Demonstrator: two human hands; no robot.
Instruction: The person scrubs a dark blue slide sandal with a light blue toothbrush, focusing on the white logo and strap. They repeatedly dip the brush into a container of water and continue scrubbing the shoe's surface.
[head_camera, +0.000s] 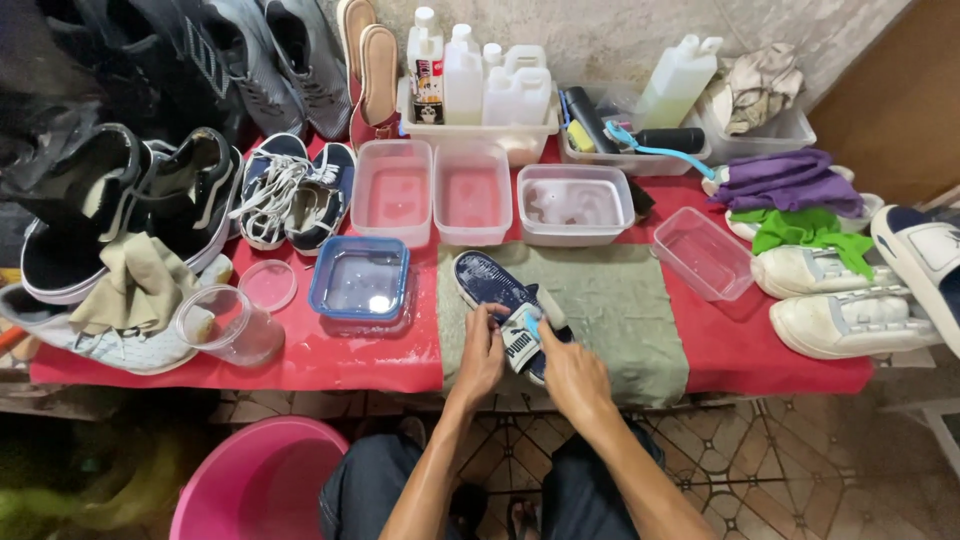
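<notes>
- A clear plastic cup lies tipped on the red table, left of a blue-rimmed container.
- The left hand grips the navy slide sandal, which lies on the green cloth.
- The right hand presses on the sandal's strap, its fingers closed around something small and light blue.
- White sneakers sit far right.

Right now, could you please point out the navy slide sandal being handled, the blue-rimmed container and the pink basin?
navy slide sandal (487, 276): head view, footbed near the heel.
blue-rimmed container (359, 281): head view, its middle.
pink basin (262, 483): head view, inner wall.
</notes>
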